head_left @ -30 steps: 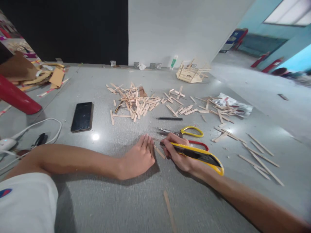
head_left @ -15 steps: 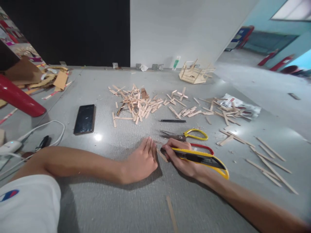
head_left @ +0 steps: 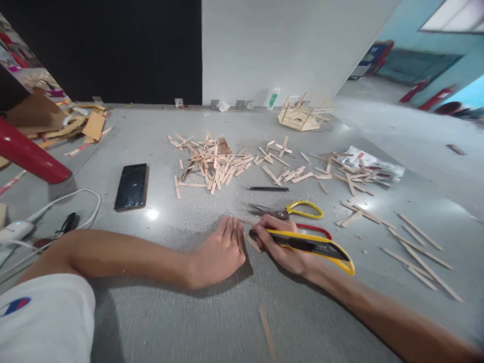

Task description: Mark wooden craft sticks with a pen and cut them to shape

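Right hand (head_left: 282,257) holds a yellow utility knife (head_left: 313,245), its front end beside a craft stick (head_left: 252,243) between the hands; left hand (head_left: 221,256) bears on the bench (head_left: 170,322), grip unreadable. Short pieces (head_left: 217,164) heaped far, slender strips (head_left: 433,272) right; this stick seems unfinished. Blade hidden; near stick (head_left: 267,330) runs out of frame.

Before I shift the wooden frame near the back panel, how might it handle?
The wooden frame is probably light for its size, being open and built of thin pieces. Its slender uprights look apt to snap or come loose if squeezed. Pushed low, it would likely slide rather than roll, since its base looks broad and flat.
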